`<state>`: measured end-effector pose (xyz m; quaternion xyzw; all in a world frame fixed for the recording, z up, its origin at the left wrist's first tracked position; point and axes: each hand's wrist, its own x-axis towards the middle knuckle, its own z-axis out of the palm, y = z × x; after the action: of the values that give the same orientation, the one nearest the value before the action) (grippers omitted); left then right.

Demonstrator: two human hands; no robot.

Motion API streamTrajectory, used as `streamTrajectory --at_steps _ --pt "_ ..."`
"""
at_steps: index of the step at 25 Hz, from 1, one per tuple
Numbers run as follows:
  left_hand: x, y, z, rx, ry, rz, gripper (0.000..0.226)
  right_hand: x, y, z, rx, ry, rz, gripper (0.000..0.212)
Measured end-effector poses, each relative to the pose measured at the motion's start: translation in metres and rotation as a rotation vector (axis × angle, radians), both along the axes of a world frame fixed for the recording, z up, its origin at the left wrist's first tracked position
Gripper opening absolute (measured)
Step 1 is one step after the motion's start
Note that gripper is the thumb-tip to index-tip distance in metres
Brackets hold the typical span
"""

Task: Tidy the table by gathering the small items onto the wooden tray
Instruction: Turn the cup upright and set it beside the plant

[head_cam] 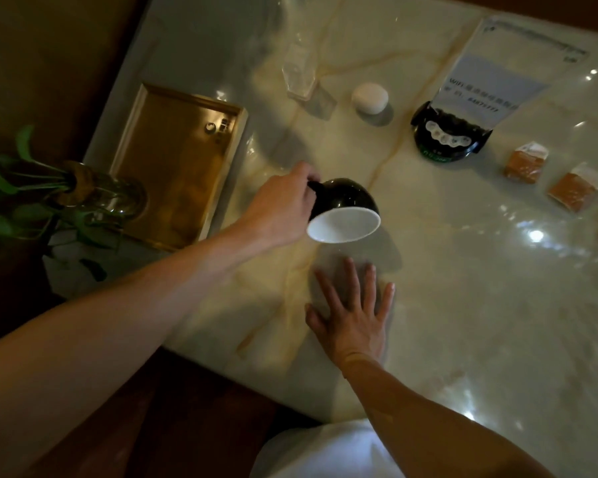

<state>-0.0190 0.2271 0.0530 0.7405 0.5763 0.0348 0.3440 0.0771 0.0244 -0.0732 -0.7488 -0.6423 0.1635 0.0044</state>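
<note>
- Wooden tray: it lies at the left edge of the marble table, beside a glass vase holding green leaves. I see no gathered item on it; the small marks on its floor look like reflections, though I cannot tell for certain.
- Left hand: it holds a black cup by the handle, fingers curled round it. The cup is tilted, with its white inside facing me, and appears to be clear of the table, just right of the tray.
- Right hand: it rests flat on the table near the front edge, fingers spread and straight, holding nothing.
- Step in hand: I judge this to be the carry of the first item, the cup, toward the tray.
- Next move: it calls for moving the cup left over the tray rim, turning it upright, and setting it down on the tray floor, leaving room for the other items.
- Count of items not yet on the tray, well apart on the right half of the table:
- 1 clear glass piece, its exact form unclear.
- 1 white round lidded object.
- 1 black button device with a printed card standing in it.
- 2 brown packets lying side by side near the right edge.
- Total including the cup: 6 items, 0 placed.
</note>
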Motion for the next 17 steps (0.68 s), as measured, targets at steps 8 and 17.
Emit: streamTrajectory --at_steps 8,17 --pt "-0.018 0.004 -0.018 -0.618 -0.190 0.457 0.025 -0.003 0.001 0.000 0.010 -0.015 -0.022 0.072" --pt "-0.018 0.008 -0.032 -0.682 -0.222 0.581 0.024 -0.003 0.000 -0.008 0.026 -0.035 -0.028 0.065"
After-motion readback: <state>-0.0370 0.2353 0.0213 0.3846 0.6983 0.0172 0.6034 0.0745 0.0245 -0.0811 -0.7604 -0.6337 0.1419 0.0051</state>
